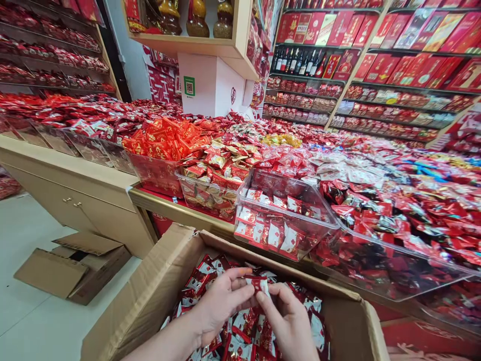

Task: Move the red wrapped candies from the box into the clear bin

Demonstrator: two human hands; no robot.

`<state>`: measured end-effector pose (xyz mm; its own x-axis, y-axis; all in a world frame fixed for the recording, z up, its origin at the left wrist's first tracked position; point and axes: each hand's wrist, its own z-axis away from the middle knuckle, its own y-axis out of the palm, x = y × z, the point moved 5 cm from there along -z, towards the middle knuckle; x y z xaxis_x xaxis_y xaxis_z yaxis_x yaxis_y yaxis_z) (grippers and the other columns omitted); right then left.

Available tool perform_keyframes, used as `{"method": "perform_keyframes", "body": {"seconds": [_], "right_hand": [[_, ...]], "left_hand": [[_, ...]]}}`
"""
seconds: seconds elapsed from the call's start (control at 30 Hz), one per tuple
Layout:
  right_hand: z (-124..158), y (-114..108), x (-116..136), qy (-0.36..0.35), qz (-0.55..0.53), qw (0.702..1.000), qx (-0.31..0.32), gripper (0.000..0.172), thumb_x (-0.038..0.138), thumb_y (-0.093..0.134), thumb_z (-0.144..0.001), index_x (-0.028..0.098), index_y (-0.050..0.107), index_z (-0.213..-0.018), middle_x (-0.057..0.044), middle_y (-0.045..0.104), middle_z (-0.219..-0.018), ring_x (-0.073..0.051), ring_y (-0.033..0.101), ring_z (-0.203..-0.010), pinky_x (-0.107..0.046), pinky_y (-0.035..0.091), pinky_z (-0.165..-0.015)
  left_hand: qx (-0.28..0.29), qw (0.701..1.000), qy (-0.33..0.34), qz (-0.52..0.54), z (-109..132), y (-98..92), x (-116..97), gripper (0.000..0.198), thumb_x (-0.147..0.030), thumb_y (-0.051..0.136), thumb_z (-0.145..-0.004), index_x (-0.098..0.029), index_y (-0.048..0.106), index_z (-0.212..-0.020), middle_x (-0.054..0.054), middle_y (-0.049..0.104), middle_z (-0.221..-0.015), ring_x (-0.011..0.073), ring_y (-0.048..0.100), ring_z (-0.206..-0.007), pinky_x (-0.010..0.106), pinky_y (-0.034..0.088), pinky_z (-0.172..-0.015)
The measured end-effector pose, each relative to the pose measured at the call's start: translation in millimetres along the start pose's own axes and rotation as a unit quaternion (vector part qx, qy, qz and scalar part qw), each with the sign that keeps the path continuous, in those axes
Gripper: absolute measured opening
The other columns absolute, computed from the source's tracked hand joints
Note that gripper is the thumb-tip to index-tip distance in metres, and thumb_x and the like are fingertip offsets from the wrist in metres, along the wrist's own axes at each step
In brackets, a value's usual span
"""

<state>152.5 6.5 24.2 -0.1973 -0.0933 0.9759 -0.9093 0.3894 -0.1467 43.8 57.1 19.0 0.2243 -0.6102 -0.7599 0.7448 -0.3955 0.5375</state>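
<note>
Both my hands are down inside an open cardboard box [158, 286] full of small red and white wrapped candies [240, 331]. My left hand [220, 303] is curled, its fingers closed on a small red candy packet [259, 284]. My right hand [287, 321] pinches the same packet from the other side. Just beyond the box stands a clear plastic bin [289, 213], partly filled with the same red and white packets.
A long display counter [75, 170] carries many clear bins heaped with red wrapped sweets. Shelves of red gift boxes and bottles [376, 60] line the back wall. A smaller open cardboard box [71, 271] lies on the white floor at left.
</note>
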Motion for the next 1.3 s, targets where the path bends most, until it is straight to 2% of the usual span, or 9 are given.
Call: {"method": "perform_keyframes", "body": {"seconds": [0.1, 0.2, 0.33, 0.53, 0.73, 0.83, 0.9, 1.1, 1.3], "right_hand": [[5.2, 7.8, 13.8, -0.148, 0.161, 0.976, 0.017, 0.013, 0.023, 0.047, -0.077, 0.019, 0.058, -0.082, -0.008, 0.055, -0.084, -0.018, 0.052, -0.077, -0.03, 0.044, -0.07], [7.4, 14.9, 21.6, -0.187, 0.195, 0.956, 0.113, 0.014, 0.019, 0.048, -0.076, 0.019, 0.058, -0.086, -0.008, 0.055, -0.087, -0.017, 0.054, -0.08, -0.027, 0.046, -0.071], [-5.4, -3.4, 24.4, -0.093, 0.174, 0.977, 0.078, 0.018, 0.026, 0.047, -0.078, 0.019, 0.057, -0.091, -0.009, 0.057, -0.092, -0.019, 0.053, -0.088, -0.031, 0.043, -0.078], [-12.6, 4.8, 8.4, 0.095, -0.001, 0.98, 0.176, 0.026, 0.038, 0.049, -0.077, 0.015, 0.061, -0.078, -0.005, 0.061, -0.075, -0.017, 0.054, -0.071, -0.027, 0.043, -0.066], [-14.6, 1.6, 2.4, 0.113, -0.119, 0.985, 0.045, 0.023, 0.037, 0.062, -0.065, 0.014, 0.061, -0.063, -0.003, 0.058, -0.069, -0.014, 0.05, -0.065, -0.023, 0.041, -0.06], [-12.0, 2.6, -4.2, 0.194, -0.201, 0.96, 0.007, 0.025, 0.04, 0.065, -0.061, 0.015, 0.059, -0.062, 0.001, 0.053, -0.055, -0.01, 0.044, -0.049, -0.021, 0.038, -0.047], [-9.8, 5.2, -8.3, 0.238, -0.257, 0.937, -0.001, 0.027, 0.042, 0.066, -0.058, 0.016, 0.057, -0.062, 0.002, 0.052, -0.051, -0.01, 0.043, -0.045, -0.022, 0.037, -0.044], [-9.5, 3.4, -12.8, 0.246, -0.262, 0.933, -0.007, 0.03, 0.043, 0.067, -0.057, 0.015, 0.057, -0.061, 0.002, 0.052, -0.05, -0.009, 0.043, -0.044, -0.022, 0.036, -0.044], [-11.6, 1.2, 0.0, 0.18, -0.218, 0.959, 0.006, 0.029, 0.039, 0.067, -0.058, 0.015, 0.06, -0.072, 0.0, 0.057, -0.062, -0.012, 0.049, -0.056, -0.023, 0.04, -0.055]], "left_hand": [[0.037, 0.998, -0.03, 0.049, 1.8, 5.5, 7.7, 0.053, -0.025, 0.064, -0.068, -0.023, 0.041, -0.116, 0.004, 0.057, -0.098, 0.0134, 0.054, -0.085, 0.027, 0.039, -0.076], [0.033, 0.997, -0.045, 0.053, 0.8, 2.9, 12.4, 0.064, -0.027, 0.059, -0.07, -0.022, 0.029, -0.125, 0.005, 0.057, -0.097, 0.014, 0.054, -0.083, 0.025, 0.039, -0.073], [0.057, 0.997, -0.001, -0.053, 2.0, 1.2, 2.9, 0.067, -0.028, 0.058, -0.07, -0.023, 0.024, -0.128, 0.002, 0.057, -0.087, 0.0131, 0.053, -0.075, 0.025, 0.037, -0.071], [0.081, 0.976, 0.035, -0.201, 11.2, 5.1, -12.7, 0.065, -0.028, 0.057, -0.07, -0.023, 0.025, -0.127, -0.002, 0.052, -0.075, 0.0114, 0.049, -0.07, 0.024, 0.035, -0.068], [0.118, 0.984, 0.032, -0.127, 5.9, 10.8, -6.3, 0.053, -0.025, 0.061, -0.068, -0.022, 0.035, -0.113, -0.002, 0.051, -0.079, 0.0088, 0.048, -0.067, 0.021, 0.036, -0.061], [0.116, 0.982, 0.04, -0.141, 1.4, 11.9, -2.0, 0.035, -0.026, 0.06, -0.069, -0.019, 0.043, -0.099, -0.001, 0.051, -0.078, 0.0092, 0.048, -0.063, 0.021, 0.038, -0.054], [0.113, 0.982, 0.05, -0.141, 0.0, 12.6, -1.8, 0.037, -0.025, 0.06, -0.069, -0.02, 0.042, -0.101, -0.001, 0.051, -0.075, 0.0091, 0.049, -0.062, 0.02, 0.039, -0.054], [0.06, 0.981, 0.046, -0.177, 0.7, 10.0, -3.9, 0.051, -0.026, 0.059, -0.07, -0.021, 0.034, -0.113, -0.004, 0.052, -0.065, 0.0081, 0.05, -0.052, 0.018, 0.04, -0.044], [0.052, 0.978, 0.075, -0.185, 4.1, 10.3, -10.2, 0.051, -0.026, 0.059, -0.07, -0.021, 0.035, -0.115, -0.003, 0.053, -0.066, 0.0066, 0.045, -0.05, 0.017, 0.038, -0.044]]}}
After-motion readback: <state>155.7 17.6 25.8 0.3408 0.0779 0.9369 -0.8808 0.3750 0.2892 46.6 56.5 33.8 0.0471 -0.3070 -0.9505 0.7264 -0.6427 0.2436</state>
